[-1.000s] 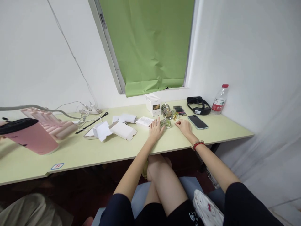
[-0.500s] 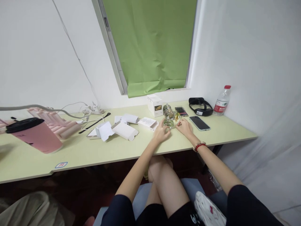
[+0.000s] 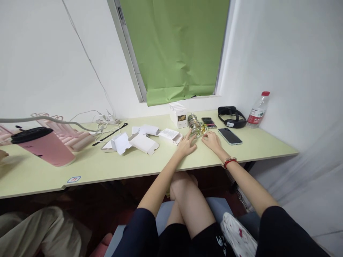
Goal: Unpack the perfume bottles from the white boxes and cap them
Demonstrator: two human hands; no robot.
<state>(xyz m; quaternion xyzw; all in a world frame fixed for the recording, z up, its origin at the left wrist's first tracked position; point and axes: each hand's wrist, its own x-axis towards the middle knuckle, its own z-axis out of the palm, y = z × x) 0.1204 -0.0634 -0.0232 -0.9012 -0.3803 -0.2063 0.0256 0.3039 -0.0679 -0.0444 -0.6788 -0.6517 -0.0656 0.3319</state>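
My left hand (image 3: pixel 185 145), fingers apart, reaches the clear glass piece (image 3: pixel 197 131) at one o'clock from my palm.
My right hand (image 3: pixel 211 141) curls at three o'clock; whether it pinches anything, I cannot tell. A careless nudge could knock the glass into the row (image 3: pixel 192 119) behind. Pale-green table (image 3: pixel 139 164), white walls (image 3: pixel 281 43), green blind (image 3: pixel 179 53) at twelve.

Tabletop (image 3: pixel 91 160) evenly bright; floor (image 3: pixel 122 214) dim, dark; edges stretched wide-angle; small patch pixelated.

Free tabletop (image 3: pixel 125 166) left of the hands (image 3: pixel 185 145) (image 3: pixel 212 142), opened boxes (image 3: pixel 144 143) a barrier behind
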